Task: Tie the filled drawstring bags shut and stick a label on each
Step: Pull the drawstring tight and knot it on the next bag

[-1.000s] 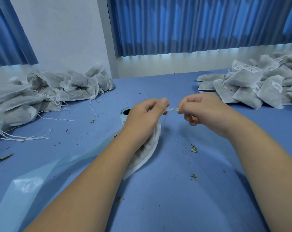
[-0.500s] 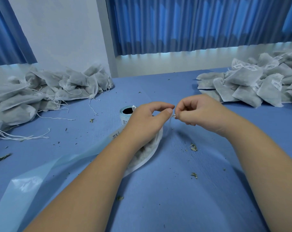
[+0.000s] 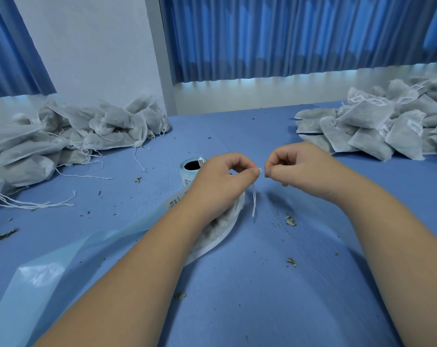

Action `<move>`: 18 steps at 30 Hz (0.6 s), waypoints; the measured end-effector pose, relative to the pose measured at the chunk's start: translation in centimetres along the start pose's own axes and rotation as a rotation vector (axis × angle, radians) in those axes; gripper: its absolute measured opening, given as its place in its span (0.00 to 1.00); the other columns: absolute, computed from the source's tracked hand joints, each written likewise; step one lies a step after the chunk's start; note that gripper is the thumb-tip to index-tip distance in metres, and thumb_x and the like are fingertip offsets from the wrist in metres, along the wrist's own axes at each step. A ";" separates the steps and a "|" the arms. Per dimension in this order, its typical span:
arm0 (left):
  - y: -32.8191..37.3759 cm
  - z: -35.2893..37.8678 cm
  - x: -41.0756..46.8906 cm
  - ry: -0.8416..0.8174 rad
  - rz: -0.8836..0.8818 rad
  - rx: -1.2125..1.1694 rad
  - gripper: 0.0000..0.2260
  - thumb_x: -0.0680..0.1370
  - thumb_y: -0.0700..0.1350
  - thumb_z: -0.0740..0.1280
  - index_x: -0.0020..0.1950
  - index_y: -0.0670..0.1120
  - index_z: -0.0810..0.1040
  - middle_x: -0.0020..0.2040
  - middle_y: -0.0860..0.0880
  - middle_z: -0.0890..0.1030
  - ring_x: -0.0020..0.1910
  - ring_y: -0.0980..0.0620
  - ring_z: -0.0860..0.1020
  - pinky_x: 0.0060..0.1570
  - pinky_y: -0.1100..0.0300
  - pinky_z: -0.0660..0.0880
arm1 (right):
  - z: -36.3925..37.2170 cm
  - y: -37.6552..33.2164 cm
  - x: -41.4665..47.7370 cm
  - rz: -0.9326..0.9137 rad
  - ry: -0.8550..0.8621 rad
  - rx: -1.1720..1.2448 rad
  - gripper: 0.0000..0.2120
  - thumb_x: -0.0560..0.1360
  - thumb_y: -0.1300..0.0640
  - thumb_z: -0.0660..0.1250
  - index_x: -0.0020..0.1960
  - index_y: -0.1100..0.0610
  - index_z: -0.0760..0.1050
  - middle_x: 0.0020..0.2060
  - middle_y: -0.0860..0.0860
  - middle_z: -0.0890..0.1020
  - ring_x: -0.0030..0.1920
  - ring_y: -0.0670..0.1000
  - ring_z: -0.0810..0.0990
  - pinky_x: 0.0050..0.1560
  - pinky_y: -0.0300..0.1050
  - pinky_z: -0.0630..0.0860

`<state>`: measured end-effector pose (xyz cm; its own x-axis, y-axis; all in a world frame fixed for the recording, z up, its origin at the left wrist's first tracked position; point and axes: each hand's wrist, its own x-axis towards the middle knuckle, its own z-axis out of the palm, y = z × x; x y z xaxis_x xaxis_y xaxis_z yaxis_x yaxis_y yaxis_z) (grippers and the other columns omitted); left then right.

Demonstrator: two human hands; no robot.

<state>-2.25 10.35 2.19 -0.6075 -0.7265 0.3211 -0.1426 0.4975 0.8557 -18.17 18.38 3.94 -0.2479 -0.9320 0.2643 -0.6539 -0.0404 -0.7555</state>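
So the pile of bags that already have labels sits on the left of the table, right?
No. The head view shows the labelled pile on the right of the table; the left pile has loose strings and no visible labels.

Left hand (image 3: 218, 182) pinching, right hand (image 3: 301, 169) pinching

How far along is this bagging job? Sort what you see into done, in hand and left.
Done: the right pile of bags, bearing labels, no loose strings showing. In hand: one bag under the left hand, which with the right hand pinches its string; no label shows on it. Left: the left pile, strings loose, no labels; the roll waits beside.
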 end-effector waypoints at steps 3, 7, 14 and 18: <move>-0.1 0.0 0.2 0.015 -0.001 -0.008 0.07 0.76 0.48 0.71 0.38 0.54 0.81 0.42 0.56 0.82 0.40 0.60 0.77 0.44 0.67 0.71 | 0.0 -0.4 -0.1 -0.008 -0.005 0.110 0.05 0.73 0.59 0.69 0.39 0.54 0.81 0.27 0.42 0.78 0.28 0.40 0.75 0.30 0.30 0.70; -0.3 0.0 0.4 0.033 -0.012 -0.006 0.07 0.76 0.49 0.71 0.37 0.54 0.80 0.38 0.59 0.79 0.37 0.65 0.75 0.38 0.75 0.68 | 0.1 -0.6 -0.2 -0.027 -0.026 0.162 0.03 0.73 0.60 0.71 0.41 0.56 0.82 0.31 0.45 0.82 0.31 0.42 0.78 0.31 0.32 0.71; -0.3 -0.1 0.5 0.008 -0.007 -0.037 0.05 0.76 0.46 0.72 0.40 0.49 0.80 0.40 0.53 0.81 0.39 0.61 0.76 0.41 0.72 0.70 | 0.3 -0.8 -0.1 0.007 -0.006 0.180 0.06 0.73 0.63 0.69 0.38 0.56 0.80 0.28 0.45 0.80 0.29 0.42 0.77 0.30 0.33 0.71; -0.1 0.1 0.3 -0.022 -0.043 -0.120 0.06 0.75 0.43 0.71 0.38 0.50 0.80 0.37 0.54 0.79 0.38 0.59 0.75 0.42 0.69 0.71 | 0.6 -0.7 -0.1 0.015 0.001 0.093 0.07 0.71 0.63 0.67 0.36 0.54 0.78 0.25 0.43 0.77 0.28 0.40 0.75 0.29 0.31 0.69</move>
<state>-2.47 10.07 2.15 -0.6201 -0.7347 0.2752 -0.0750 0.4047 0.9114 -17.23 18.25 4.11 -0.2584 -0.9323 0.2530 -0.5804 -0.0595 -0.8121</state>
